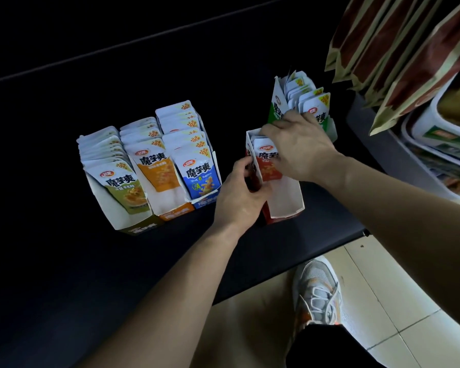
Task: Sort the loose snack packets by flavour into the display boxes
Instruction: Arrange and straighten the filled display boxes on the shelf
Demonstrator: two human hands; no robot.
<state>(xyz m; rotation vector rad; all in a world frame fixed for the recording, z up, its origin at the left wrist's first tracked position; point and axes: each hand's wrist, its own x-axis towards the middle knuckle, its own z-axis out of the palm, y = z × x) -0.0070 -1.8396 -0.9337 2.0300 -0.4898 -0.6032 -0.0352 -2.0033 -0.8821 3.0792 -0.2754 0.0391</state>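
While it stands upright at the back of the red box (287, 205), the red packet (270, 166) has its long axis vertical, leaning slightly back, with its printed face toward the box's open front. The right hand (298, 150) curls its fingers over the packet's top edge. The left hand (239, 195) pinches the box's left wall. A green box (275, 107) of packets stands just behind. Olive (133, 224), orange (175, 211) and blue (205, 201) boxes sit together to the left on the dark table (64, 261).
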